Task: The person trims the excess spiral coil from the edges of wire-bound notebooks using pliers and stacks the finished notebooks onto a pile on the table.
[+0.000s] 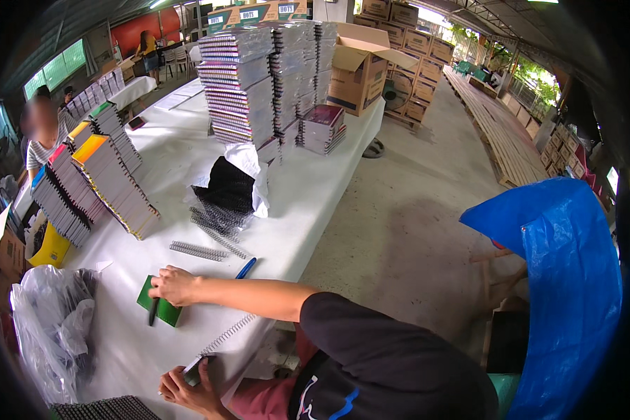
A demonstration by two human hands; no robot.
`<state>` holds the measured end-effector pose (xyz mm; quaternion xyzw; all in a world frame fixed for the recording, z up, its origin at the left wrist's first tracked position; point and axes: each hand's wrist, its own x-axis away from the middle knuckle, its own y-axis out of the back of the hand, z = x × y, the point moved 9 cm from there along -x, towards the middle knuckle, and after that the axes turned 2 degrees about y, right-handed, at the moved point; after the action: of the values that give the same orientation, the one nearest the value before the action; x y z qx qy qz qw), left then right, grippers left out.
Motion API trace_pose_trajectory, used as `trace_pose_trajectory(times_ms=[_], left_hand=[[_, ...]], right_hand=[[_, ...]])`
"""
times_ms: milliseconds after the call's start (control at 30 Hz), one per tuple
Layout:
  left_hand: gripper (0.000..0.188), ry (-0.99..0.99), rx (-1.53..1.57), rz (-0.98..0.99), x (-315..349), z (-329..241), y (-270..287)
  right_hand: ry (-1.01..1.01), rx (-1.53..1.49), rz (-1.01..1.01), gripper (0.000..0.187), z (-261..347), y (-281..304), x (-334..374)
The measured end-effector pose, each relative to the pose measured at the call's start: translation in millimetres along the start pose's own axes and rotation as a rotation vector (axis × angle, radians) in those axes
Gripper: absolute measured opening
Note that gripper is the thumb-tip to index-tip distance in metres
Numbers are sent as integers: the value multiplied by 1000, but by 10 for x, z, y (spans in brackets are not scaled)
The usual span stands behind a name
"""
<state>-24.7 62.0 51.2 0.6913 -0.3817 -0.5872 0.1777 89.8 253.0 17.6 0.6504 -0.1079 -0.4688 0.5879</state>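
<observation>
The small green card-covered notebook (168, 313), light & bendy, best gripped at the edges, is pressed onto the white table (315, 203) by the right hand (175, 285), clamped on a black tool (152, 313); the springy silver spiral wire (227, 336) is pinched by the left hand (189, 388).

Open tabletop (308, 203) lies along the right edge beside the wire coils (217, 224). Leaning notebook rows (112, 185) block the left; a tall notebook stack (241, 84) blocks the far end.

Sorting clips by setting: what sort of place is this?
Probably a notebook-binding workshop in an open-sided shed: tall stacks of spiral notebooks, loose wire coils on a long white table, stacked cartons.
</observation>
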Motion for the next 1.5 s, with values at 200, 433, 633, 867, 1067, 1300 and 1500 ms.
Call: trace_pose_trajectory(times_ms=[200,433,633,867,1067,1300,1500], left_hand=[[50,-116,-9,-24,-98,-212,168],[49,-16,186,21,18,82,46],[49,-3,161,50,-69,-12,114],[52,123,221,115,-75,106,75],[61,181,312,66,-172,197,84],[65,300,574,-41,-152,414,46],[88,401,768,-81,-67,585,-183]], right_hand=[[-28,-1560,117,25,463,711,449],[164,-1323,187,20,899,911,634],[115,-1039,154,27,671,763,598],[87,-989,175,31,688,728,471],[28,-880,138,33,614,576,512],[-55,-789,130,32,673,583,313],[19,-782,196,31,822,484,166]])
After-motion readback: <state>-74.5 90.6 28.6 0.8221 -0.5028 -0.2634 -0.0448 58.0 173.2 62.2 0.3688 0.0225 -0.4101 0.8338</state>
